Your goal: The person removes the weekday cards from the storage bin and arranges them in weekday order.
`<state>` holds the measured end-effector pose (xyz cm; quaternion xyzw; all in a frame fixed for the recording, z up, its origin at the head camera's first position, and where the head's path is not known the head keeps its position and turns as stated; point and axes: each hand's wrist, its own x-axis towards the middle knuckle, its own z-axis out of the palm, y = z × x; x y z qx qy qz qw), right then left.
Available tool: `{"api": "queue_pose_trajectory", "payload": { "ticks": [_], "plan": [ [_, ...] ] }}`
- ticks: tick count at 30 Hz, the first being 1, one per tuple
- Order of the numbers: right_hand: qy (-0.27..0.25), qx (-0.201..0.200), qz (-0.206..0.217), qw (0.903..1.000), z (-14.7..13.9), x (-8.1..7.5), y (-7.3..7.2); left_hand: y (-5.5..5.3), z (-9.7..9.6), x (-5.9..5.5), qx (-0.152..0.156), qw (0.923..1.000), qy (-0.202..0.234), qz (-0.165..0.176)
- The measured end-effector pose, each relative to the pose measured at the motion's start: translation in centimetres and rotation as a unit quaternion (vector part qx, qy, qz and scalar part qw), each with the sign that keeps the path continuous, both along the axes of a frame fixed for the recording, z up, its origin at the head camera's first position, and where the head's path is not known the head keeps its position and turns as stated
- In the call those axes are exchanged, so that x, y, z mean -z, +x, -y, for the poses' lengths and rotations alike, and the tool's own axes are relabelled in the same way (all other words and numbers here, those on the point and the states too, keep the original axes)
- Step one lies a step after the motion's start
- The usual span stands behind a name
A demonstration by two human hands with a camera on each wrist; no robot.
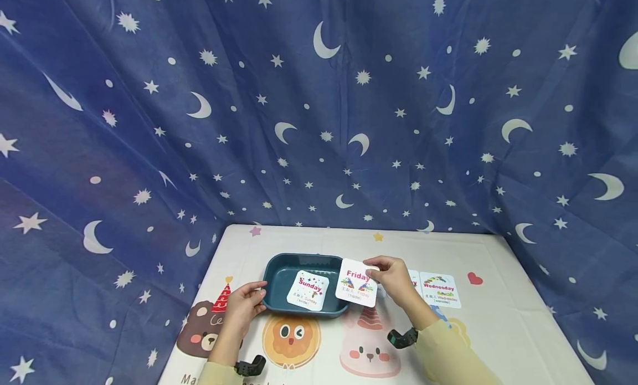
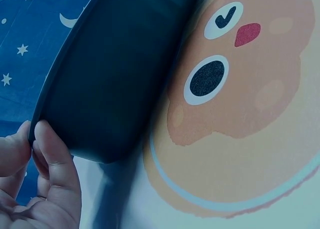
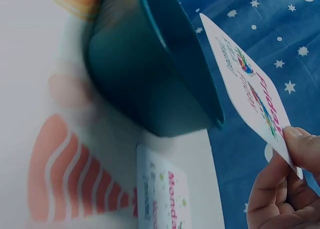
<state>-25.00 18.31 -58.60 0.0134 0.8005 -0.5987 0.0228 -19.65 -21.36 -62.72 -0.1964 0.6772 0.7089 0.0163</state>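
Observation:
My left hand (image 1: pixel 242 306) pinches the left rim of a dark teal plastic basin (image 1: pixel 277 313). In the left wrist view, thumb and fingers (image 2: pixel 57 164) lie on both sides of that rim. A white "Sunday" card (image 1: pixel 308 291) lies tilted inside the basin. Over the basin's right end, my right hand (image 1: pixel 392 277) holds a white "Friday" card (image 1: pixel 355 296) by its right edge, its print facing up. The right wrist view has this card (image 3: pixel 245 89) raised above the rim, apart from it. Below it a "Monday" card (image 3: pixel 161 194) lies on the table.
To the right lies a "Wednesday" card (image 1: pixel 441 289), with another card (image 1: pixel 415 278) beside it, partly hidden by my right hand. The white tablecloth (image 1: pixel 518 329) carries cartoon prints. Behind the table hangs a blue curtain (image 1: pixel 319 152) with moons and stars.

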Motion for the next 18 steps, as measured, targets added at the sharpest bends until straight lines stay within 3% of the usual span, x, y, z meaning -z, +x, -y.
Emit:
{"api": "queue_pose_trajectory", "payload": {
  "ticks": [18],
  "plan": [
    [0.046,0.012,0.044,0.9979,-5.6,1.8,3.1,0.0,0.1,0.1,0.000,1.0000,0.001,-0.002]
  ]
}}
